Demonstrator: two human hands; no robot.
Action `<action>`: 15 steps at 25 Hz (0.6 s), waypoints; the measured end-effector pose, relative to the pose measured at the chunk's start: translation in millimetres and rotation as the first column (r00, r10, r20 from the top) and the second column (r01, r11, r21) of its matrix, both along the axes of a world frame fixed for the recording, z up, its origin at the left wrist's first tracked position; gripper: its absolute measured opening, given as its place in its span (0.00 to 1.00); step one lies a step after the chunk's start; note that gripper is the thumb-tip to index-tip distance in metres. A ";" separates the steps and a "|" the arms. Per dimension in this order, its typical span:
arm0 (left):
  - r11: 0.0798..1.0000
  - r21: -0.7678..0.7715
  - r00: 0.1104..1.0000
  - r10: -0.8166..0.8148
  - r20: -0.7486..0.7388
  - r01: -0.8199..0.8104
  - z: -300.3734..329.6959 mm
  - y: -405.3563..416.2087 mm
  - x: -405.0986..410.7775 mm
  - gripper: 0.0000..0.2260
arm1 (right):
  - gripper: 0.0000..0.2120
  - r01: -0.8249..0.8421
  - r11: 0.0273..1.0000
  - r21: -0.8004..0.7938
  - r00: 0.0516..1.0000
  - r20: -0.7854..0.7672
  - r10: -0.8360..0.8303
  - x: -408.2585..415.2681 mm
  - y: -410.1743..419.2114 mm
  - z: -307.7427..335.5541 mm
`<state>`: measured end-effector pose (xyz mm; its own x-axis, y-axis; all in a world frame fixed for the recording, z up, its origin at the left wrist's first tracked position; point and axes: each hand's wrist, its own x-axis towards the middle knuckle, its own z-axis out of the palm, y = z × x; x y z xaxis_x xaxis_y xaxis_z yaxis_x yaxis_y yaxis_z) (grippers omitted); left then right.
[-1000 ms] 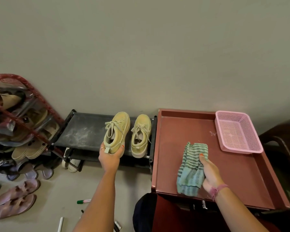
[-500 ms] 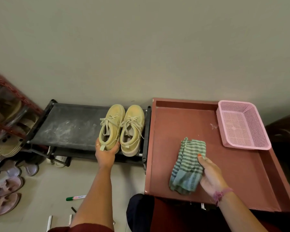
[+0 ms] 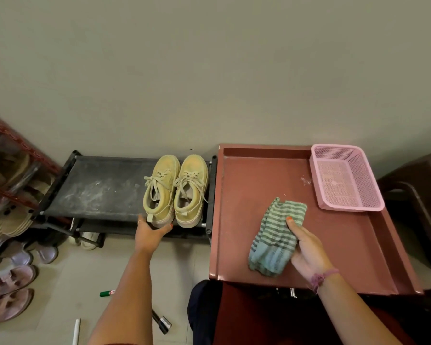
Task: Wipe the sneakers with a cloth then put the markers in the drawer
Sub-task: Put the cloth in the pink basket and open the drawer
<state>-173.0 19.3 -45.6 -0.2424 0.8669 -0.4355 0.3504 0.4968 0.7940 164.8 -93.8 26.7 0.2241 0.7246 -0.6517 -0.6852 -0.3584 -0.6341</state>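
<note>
Two yellow sneakers stand side by side on the right end of a black shoe rack [image 3: 97,192], the left sneaker [image 3: 161,192] beside the right sneaker [image 3: 190,192]. My left hand [image 3: 151,234] is at the left sneaker's heel, thumb and fingers spread, touching it. A green striped cloth [image 3: 275,235] lies on the red table [image 3: 254,175]. My right hand [image 3: 307,250] grips its right edge with the thumb on top. On the floor lie a green marker [image 3: 107,293], a white marker [image 3: 76,331] and a black marker [image 3: 161,321].
A pink plastic basket [image 3: 346,180] sits at the table's back right corner. A red rack [image 3: 13,175] full of sandals stands at the left, with pink slippers [image 3: 9,292] on the floor. A dark stool [image 3: 418,195] is at the far right.
My left hand set the left sneaker down on the rack beside the other one and loosened its hold on the heel. The right hand stayed on the cloth.
</note>
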 end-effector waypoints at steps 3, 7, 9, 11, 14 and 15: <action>0.972 -0.121 0.979 0.197 -0.058 -0.203 20.5 -34.8 10.4 0.42 | 0.12 -0.020 0.998 0.064 0.999 0.035 0.018 5.6 -9.6 19.8; 0.887 0.170 0.903 0.425 0.067 -0.430 69.0 -89.5 55.4 0.30 | 0.10 -0.121 0.987 0.109 0.941 0.330 0.079 15.2 -24.2 43.2; 0.884 0.302 0.932 0.311 0.189 -0.356 96.2 -113.9 90.5 0.24 | 0.14 -0.192 0.972 0.135 0.858 0.504 0.100 19.2 -33.3 57.2; 0.918 0.344 0.963 0.115 0.245 -0.198 118.7 -133.7 128.7 0.18 | 0.16 -0.239 0.958 0.158 0.806 0.583 0.105 23.1 -45.2 73.5; 0.912 0.379 0.908 -0.283 0.310 0.155 145.4 -156.0 183.6 0.17 | 0.16 -0.258 0.950 0.174 0.767 0.635 0.092 31.2 -62.8 94.5; 0.883 0.402 0.873 -0.380 0.306 0.243 150.6 -161.5 198.3 0.19 | 0.15 -0.263 0.947 0.184 0.760 0.644 0.086 34.2 -68.7 100.5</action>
<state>25.3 -142.2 105.0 0.1829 0.9779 -0.1011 0.0903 0.0857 0.9922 199.0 -162.5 127.2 0.3670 0.9070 -0.2064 -0.0496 -0.2025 -0.9780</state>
